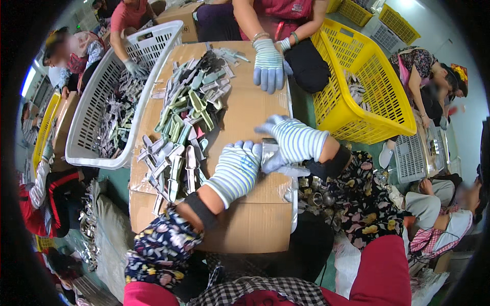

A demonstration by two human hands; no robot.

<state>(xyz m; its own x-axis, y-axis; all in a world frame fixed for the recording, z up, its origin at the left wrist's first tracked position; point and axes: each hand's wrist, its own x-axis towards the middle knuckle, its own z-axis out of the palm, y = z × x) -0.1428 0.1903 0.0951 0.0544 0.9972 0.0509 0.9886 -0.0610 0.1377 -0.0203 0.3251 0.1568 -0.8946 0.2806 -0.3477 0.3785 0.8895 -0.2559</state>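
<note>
Over the cardboard-topped table [255,219], my left hand [235,171], in a striped knit glove, is closed with its fingertips at a small shiny silver piece [269,150]. My right hand [298,142], gloved alike, grips the same piece from the other side, its thumb below and its fingers above, slightly blurred. The piece's exact kind is partly hidden by the gloves. Under my right wrist lies a pale grey piece [295,171]. Left of my hands spreads a heap of slim grey, green and white plastic handle-like parts [186,120], some folded in a V.
Across the table a co-worker's gloved hand [268,66] rests near the far edge. A white slotted basket [81,125] of similar parts stands left, a yellow basket [352,122] right. Round metal parts [319,196] lie beside the table's right edge. Other people work around.
</note>
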